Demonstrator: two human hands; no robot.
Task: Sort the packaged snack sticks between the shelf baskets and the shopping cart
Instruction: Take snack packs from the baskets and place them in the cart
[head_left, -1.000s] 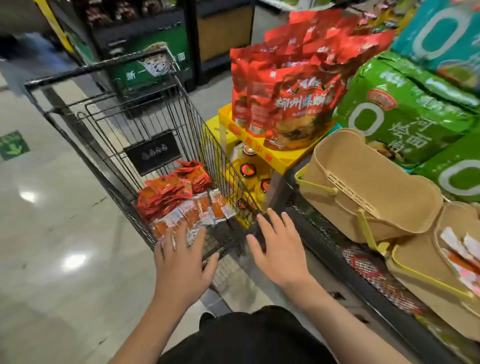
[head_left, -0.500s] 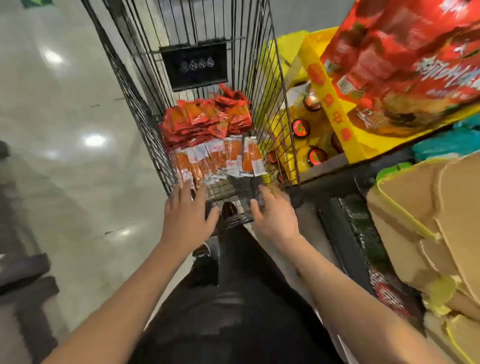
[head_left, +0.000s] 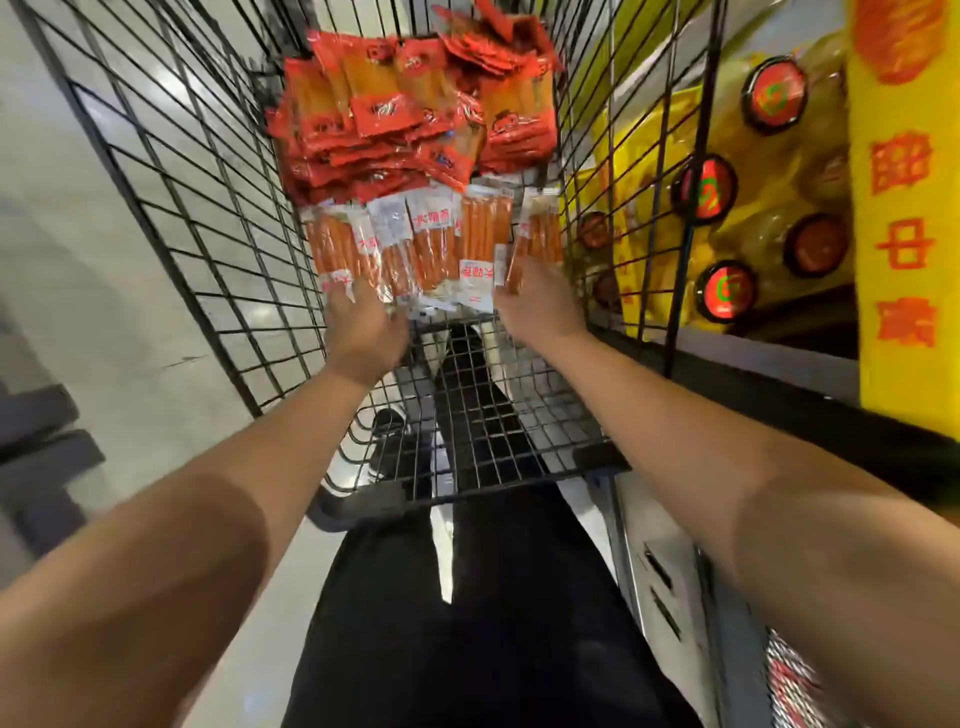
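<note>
Both hands are reached into the wire shopping cart (head_left: 171, 171). The left hand (head_left: 363, 325) is laid on the near ends of the clear packets of orange snack sticks (head_left: 431, 244); the right hand (head_left: 540, 306) touches the rightmost packet. Whether either hand's fingers are curled round a packet cannot be told. Red snack packets (head_left: 415, 109) are piled just beyond.

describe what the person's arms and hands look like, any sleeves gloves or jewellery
Both forearms are bare right up to the bottom edge of the picture, with no sleeve in view. The left hand and the right hand wear no gloves, and no watch or bracelet shows on either wrist. The fingers are too blurred to tell about rings. Below the arms the person wears dark trousers.
</note>
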